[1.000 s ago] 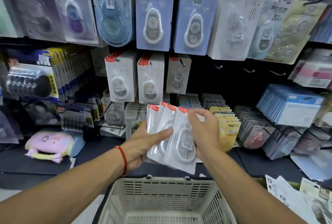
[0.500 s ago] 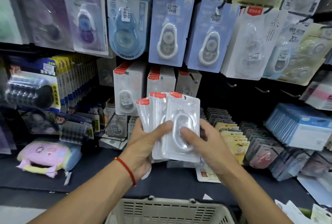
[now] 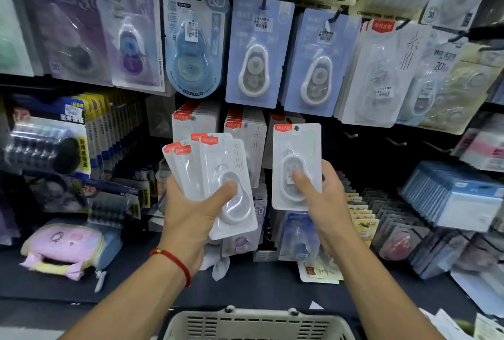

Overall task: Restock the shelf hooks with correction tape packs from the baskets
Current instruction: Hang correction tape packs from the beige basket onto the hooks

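Observation:
My left hand [image 3: 195, 214] grips a fanned stack of white correction tape packs [image 3: 215, 173] with red top labels, thumb across the front pack. My right hand [image 3: 320, 197] pinches a single white correction tape pack [image 3: 297, 148] upright, thumb on its blister, lifted in front of the lower hook row. Matching white packs hang on two hooks [image 3: 199, 121] just behind the stack, and a thinner hook of them [image 3: 281, 117] sits right behind the single pack. A beige basket [image 3: 253, 323] rim shows at the bottom centre, below both forearms.
Blue and purple correction tape cards [image 3: 257, 50] hang in the row above. Bare hooks [image 3: 351, 135] stick out to the right of the single pack. Boxed stock [image 3: 452, 195] and filed packs fill the shelf at right; a pink pouch [image 3: 62, 247] lies at left.
My right hand has pulled one pack off the front of the stack and raised it to the right, toward the hooks. My left hand keeps the rest, lifted slightly.

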Demonstrator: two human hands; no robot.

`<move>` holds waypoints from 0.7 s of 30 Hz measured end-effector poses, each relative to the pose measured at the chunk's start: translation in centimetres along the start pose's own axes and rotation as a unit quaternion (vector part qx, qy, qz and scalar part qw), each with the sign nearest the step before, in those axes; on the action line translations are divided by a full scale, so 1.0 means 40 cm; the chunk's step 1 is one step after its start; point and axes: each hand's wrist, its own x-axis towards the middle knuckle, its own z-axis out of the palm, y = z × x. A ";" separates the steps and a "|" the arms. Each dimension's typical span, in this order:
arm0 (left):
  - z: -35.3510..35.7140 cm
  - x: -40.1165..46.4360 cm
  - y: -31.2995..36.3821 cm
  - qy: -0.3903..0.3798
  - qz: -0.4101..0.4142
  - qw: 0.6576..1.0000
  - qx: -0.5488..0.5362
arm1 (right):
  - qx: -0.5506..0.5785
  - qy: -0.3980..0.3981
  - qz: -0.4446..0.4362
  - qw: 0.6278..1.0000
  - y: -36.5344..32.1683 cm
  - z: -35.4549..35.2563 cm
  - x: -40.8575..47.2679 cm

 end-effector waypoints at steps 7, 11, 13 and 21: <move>0.005 -0.003 -0.003 -0.004 -0.001 1.000 -0.021 | 0.020 0.072 0.027 0.997 0.038 0.013 0.024; 0.015 -0.008 0.000 -0.014 0.008 0.999 -0.028 | -0.020 0.114 0.057 0.992 0.049 0.018 0.040; 0.021 -0.013 0.001 -0.019 0.012 0.999 -0.024 | -0.014 0.111 0.127 0.986 0.067 0.020 0.045; 0.020 -0.012 -0.024 -0.033 0.017 0.999 0.015 | -0.003 -0.063 0.155 0.986 0.074 0.032 -0.034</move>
